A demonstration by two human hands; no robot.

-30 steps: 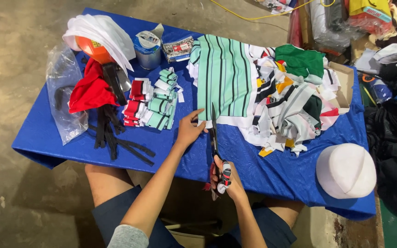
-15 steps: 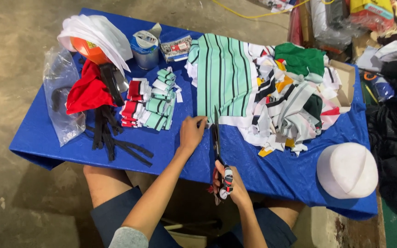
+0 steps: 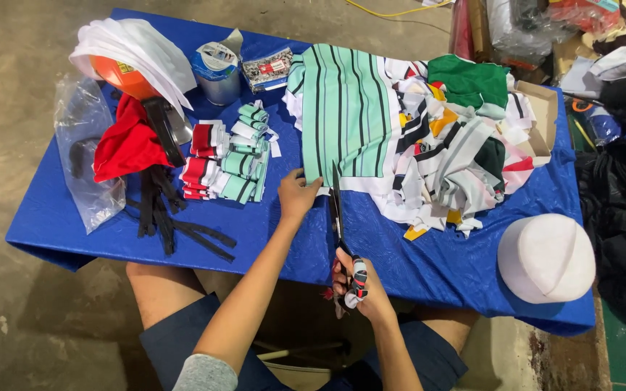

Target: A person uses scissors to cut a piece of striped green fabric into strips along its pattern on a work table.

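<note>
Head view: left hand (image 3: 297, 194) pinching striped mint cloth (image 3: 345, 119), right hand (image 3: 360, 289) clenched around long steel scissors (image 3: 337, 210)

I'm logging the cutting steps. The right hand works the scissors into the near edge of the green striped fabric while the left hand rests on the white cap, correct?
Not quite. In the head view the left hand pins the green striped fabric at its near edge, not the white cap. The right hand does work the scissors there.

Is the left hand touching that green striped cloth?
Touching. The head view shows the left hand with fingertips pressed on the lower left corner of the green striped cloth.
</note>
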